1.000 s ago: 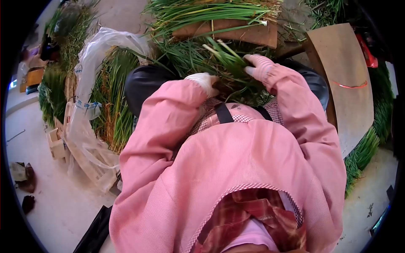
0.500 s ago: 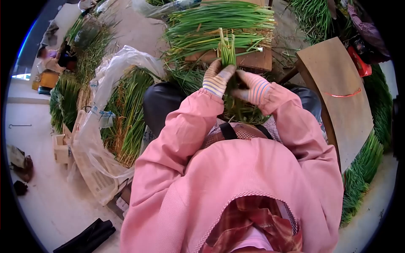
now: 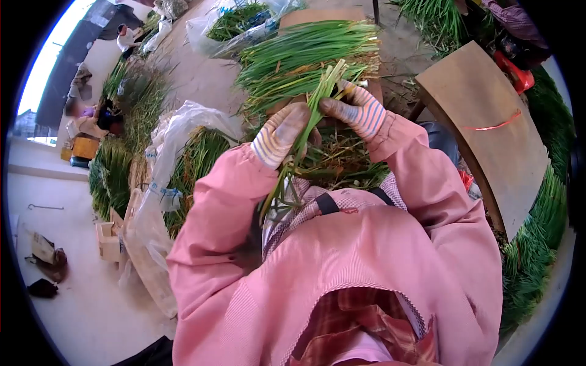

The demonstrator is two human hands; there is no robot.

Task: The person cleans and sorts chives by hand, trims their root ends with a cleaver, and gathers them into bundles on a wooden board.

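My left hand (image 3: 282, 133), in a striped glove with a dirty thumb, is closed round a small bundle of green stalks (image 3: 318, 97). The pale stalk ends point up and away from me, and the leaves hang down over my lap. My right hand (image 3: 356, 110), gloved alike, pinches at the same bundle near its pale ends. Just beyond my hands a large pile of green stalks (image 3: 311, 52) lies on a wooden board, with pale ends to the right. Loose leaves and brown trimmings (image 3: 342, 157) lie in my lap.
A curved wooden board (image 3: 488, 122) with a red string stands at right, beside more green stalks (image 3: 531, 262). Plastic-wrapped stalks (image 3: 198, 161) and a crate (image 3: 149, 262) are at left. Another plastic bag (image 3: 204, 30) lies ahead. Two people sit at the far left.
The stalk bundle has tilted, with its leaves now toward the lower left. My left hand has moved left and down, and my right hand has come onto the bundle. The view has shifted.
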